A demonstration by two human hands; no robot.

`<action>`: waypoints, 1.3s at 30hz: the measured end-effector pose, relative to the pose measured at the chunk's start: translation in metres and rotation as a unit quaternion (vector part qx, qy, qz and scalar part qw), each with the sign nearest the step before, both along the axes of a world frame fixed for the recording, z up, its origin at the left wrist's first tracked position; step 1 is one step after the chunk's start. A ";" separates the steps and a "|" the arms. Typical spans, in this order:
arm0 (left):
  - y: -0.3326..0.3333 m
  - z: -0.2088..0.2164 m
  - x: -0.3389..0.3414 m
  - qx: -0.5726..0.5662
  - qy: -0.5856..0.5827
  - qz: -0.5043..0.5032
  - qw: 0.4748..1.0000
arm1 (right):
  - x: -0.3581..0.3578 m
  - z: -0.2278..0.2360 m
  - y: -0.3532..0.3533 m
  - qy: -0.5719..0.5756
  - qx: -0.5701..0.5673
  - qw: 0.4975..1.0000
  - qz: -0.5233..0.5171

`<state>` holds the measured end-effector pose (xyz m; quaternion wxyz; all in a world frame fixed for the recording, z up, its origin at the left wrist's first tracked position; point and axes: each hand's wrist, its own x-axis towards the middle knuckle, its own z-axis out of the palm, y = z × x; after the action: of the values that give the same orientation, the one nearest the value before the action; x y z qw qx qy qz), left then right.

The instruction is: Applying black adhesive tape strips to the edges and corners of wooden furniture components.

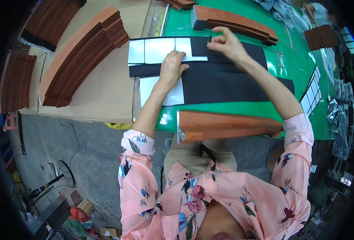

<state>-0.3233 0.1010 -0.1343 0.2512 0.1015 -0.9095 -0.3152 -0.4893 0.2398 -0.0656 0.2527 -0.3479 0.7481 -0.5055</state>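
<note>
Black foam-like sheets with white backing lie in front of me, an upper sheet (241, 52) and a lower one (233, 90). My left hand (171, 69) rests on the upper sheet, fingers bent over its white part and thumb near its lower edge. Above that sheet's far edge, my right hand (227, 45) pinches a small black piece (209, 41) between thumb and fingers. White backing (159, 48) shows on the left part of the upper sheet, beside a cut-out step. Nearest my body, a brown wood-look moulding (225, 126) lies along the table's front edge.
The table has a green cover (173, 120) and, at left, brown cardboard (105, 92). Curved brown mouldings (85, 56) stand on the cardboard; another stack (237, 24) lies beyond the sheets. A white gridded sheet (312, 92) and plastic wrapping (341, 120) are at right.
</note>
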 end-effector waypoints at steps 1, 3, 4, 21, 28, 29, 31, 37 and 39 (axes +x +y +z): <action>-0.003 -0.002 0.003 -0.002 -0.002 0.001 1.000 | 0.000 0.013 0.003 -0.033 -0.006 0.999 0.002; -0.011 -0.002 0.010 0.063 -0.026 -0.019 0.997 | 0.008 0.051 0.018 -0.078 -0.024 0.997 0.011; -0.011 0.008 0.015 0.133 -0.045 -0.027 0.990 | 0.016 0.071 0.030 -0.077 -0.018 0.997 0.020; 0.130 0.127 0.191 0.080 0.149 0.020 0.985 | 0.152 0.120 0.192 -0.046 -0.164 0.983 -0.070; 0.134 0.131 0.169 0.029 0.151 0.085 0.984 | 0.127 0.133 0.291 -0.001 -0.213 0.952 -0.219; 0.127 0.131 0.167 0.032 0.149 0.086 0.985 | 0.128 0.130 0.298 -0.005 -0.218 0.948 -0.229; 0.106 0.134 0.155 0.097 0.121 0.075 0.985 | 0.127 0.119 0.303 -0.005 -0.204 0.957 -0.205; 0.034 0.079 0.102 0.114 -0.071 -0.012 0.991 | 0.130 0.101 0.247 -0.034 -0.139 0.983 -0.118; 0.030 0.061 0.094 0.091 -0.134 -0.030 0.986 | 0.130 0.092 0.226 -0.004 -0.119 0.991 -0.056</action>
<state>-0.2290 0.1312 -0.0735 0.1069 0.1383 -0.9050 -0.3878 -0.3597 0.4657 0.0266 0.1841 -0.3312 0.6998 -0.6056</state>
